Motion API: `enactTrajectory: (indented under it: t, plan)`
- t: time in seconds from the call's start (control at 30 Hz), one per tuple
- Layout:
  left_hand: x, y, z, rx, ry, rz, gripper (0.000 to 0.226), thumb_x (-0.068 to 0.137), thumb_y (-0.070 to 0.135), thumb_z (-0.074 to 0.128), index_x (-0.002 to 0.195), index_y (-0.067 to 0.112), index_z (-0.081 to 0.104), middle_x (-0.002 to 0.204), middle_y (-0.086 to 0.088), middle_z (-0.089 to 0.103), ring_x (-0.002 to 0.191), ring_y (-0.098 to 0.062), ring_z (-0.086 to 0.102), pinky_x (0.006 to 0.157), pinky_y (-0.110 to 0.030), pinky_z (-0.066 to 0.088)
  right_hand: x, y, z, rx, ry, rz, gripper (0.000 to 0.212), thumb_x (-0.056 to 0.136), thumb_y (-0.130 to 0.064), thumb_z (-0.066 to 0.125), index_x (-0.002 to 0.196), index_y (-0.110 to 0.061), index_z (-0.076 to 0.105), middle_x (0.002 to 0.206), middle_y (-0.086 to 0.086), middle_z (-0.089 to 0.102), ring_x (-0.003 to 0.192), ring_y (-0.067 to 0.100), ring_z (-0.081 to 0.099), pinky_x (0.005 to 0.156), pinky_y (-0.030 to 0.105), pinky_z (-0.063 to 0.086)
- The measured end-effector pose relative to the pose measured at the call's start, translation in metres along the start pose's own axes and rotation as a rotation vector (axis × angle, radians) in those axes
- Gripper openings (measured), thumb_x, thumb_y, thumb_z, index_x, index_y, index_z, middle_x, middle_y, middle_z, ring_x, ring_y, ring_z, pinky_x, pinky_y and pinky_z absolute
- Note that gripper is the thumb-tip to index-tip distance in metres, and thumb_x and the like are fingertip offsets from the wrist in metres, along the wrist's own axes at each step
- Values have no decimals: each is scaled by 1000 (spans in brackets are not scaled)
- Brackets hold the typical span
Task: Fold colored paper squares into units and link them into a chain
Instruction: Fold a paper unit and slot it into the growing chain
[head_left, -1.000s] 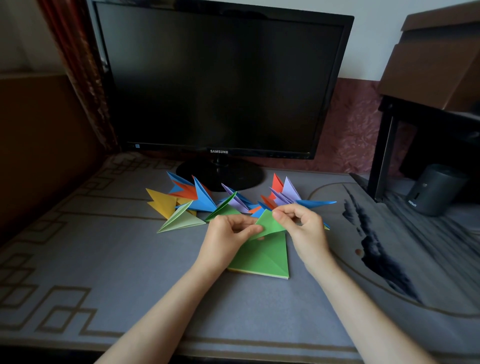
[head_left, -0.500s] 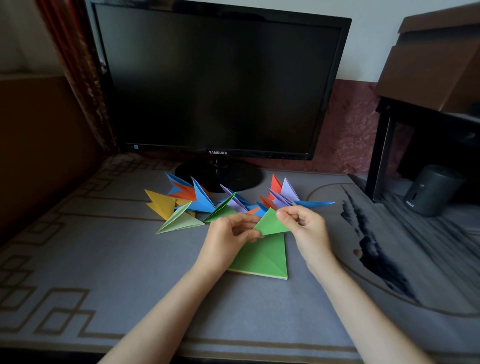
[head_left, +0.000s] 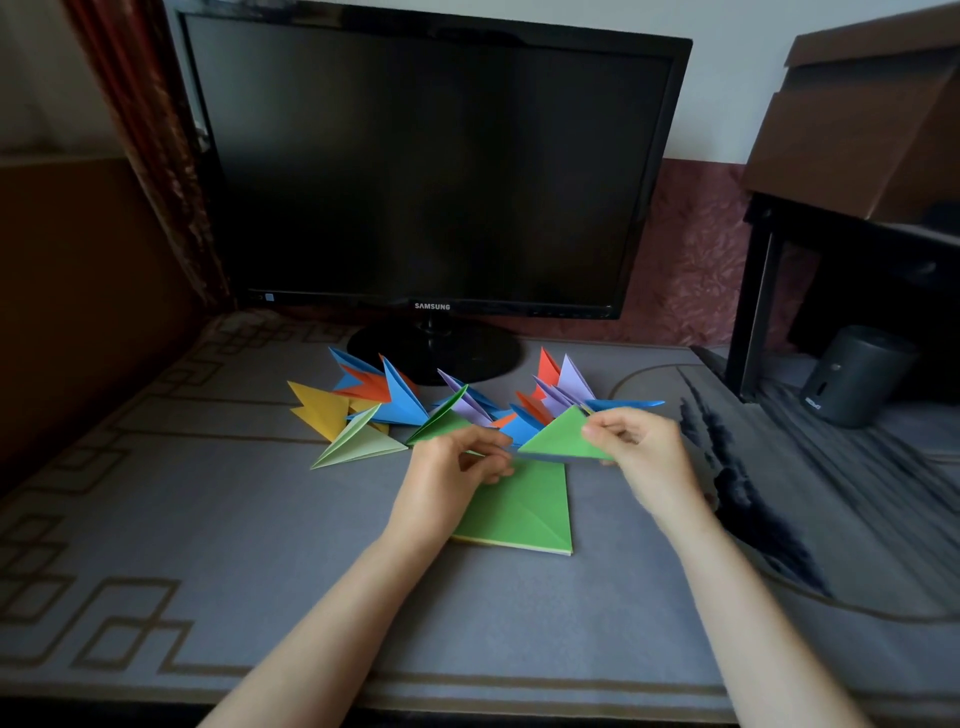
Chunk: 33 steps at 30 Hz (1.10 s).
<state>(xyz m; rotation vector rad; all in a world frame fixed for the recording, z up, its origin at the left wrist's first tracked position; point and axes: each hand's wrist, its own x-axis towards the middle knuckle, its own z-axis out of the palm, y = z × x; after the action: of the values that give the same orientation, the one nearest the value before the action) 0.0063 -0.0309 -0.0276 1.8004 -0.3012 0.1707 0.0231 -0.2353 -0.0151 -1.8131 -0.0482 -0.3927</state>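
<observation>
Head view: green unit (head_left: 563, 439) now pinched by the right hand (head_left: 644, 457) alone, left hand (head_left: 447, 478) loosely curled just beside, so linking is probably next.

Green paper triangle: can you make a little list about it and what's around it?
green triangle: folded, held up
right hand: fingers pinch the triangle's right corner
left hand: fingers curled by its left tip; grip unclear
green paper stack: lying flat under the hands
coloured folded units: clustered behind the hands
monitor: dark, at the back
</observation>
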Motion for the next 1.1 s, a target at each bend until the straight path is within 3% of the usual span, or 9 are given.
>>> enactTrajectory:
  t: [0.17, 0.33, 0.4, 0.47, 0.7, 0.9, 1.0, 1.1]
  plan:
    - [2, -7, -5, 221, 94, 104, 15, 84, 9, 69, 97, 16, 73, 86, 7, 74, 79, 2, 67, 77, -10, 48, 8, 11, -37, 65, 173, 62, 10, 89, -2, 58, 93, -6, 66, 74, -5, 66, 59, -8, 58, 55, 8, 44]
    - [4, -17, -4, 513, 68, 214, 22, 82, 32, 71, 103, 23, 72, 108, 8, 69, 101, -12, 60, 89, -31, 48, 14, 32, -51, -91, 288, 151, 11, 88, -3, 60, 94, 3, 68, 84, 9, 64, 71, 12, 56, 62, 13, 43]
    - [4, -19, -6, 531, 21, 203, 31, 81, 38, 71, 107, 22, 71, 114, 5, 67, 108, -14, 56, 94, -30, 43, 16, 42, -53, -189, 279, 196, 8, 86, -5, 62, 85, -6, 70, 80, 8, 66, 78, 22, 61, 72, 28, 47]
    - [3, -19, -5, 549, -20, 186, 38, 79, 42, 71, 111, 21, 69, 117, 2, 65, 112, -16, 53, 96, -26, 39, 17, 48, -53, -340, 271, 211, 19, 83, -10, 63, 69, -23, 66, 79, 6, 70, 81, 29, 65, 77, 37, 50]
    - [5, -22, -5, 579, -78, 143, 48, 73, 41, 76, 116, 22, 67, 119, -1, 63, 114, -19, 53, 97, -27, 38, 11, 44, -44, -648, 345, 143, 8, 82, -16, 64, 79, -18, 71, 85, 8, 72, 88, 35, 61, 73, 40, 51]
    - [5, -20, -4, 492, -52, 168, 50, 69, 34, 81, 115, 22, 67, 116, 2, 60, 111, -14, 53, 92, -20, 38, 8, 22, -39, -584, 536, -167, 8, 88, -13, 61, 87, -14, 69, 86, 10, 65, 86, 30, 48, 78, 38, 37]
    - [5, -19, -3, 479, -13, 206, 52, 65, 28, 84, 114, 22, 68, 106, 8, 56, 107, -13, 49, 89, -16, 34, 4, 13, -32, -534, 516, -355, 10, 88, -18, 59, 89, -15, 69, 86, 1, 66, 87, 23, 46, 80, 39, 41]
    - [6, -18, -3, 441, 43, 234, 49, 64, 21, 85, 110, 22, 69, 96, 10, 54, 98, -12, 47, 82, -9, 32, -4, 3, -20, -693, 513, -491, 13, 86, -26, 57, 86, -22, 69, 91, -9, 67, 96, 19, 43, 81, 30, 26]
